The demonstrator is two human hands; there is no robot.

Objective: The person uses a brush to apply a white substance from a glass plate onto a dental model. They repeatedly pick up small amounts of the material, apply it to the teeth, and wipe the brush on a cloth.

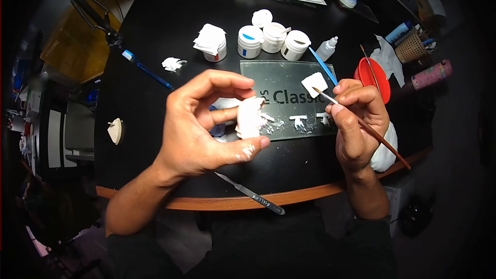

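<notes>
My left hand [206, 124] pinches a small white plaster-like model [249, 117] between thumb and fingers, above the dark table. My right hand [358, 119] grips a thin brown-handled brush [361, 124], its tip pointing left toward a white pad [314, 83] on the glass slab [281, 80]. The slab carries white smears and small white pieces near its front edge.
Three white jars [272, 40] and a dropper bottle [326, 49] stand behind the slab. A scalpel [250, 194] lies at the table's front edge. A red bowl [373, 77], a blue tool [323, 65], tissue scraps and a wicker cup [412, 47] lie about.
</notes>
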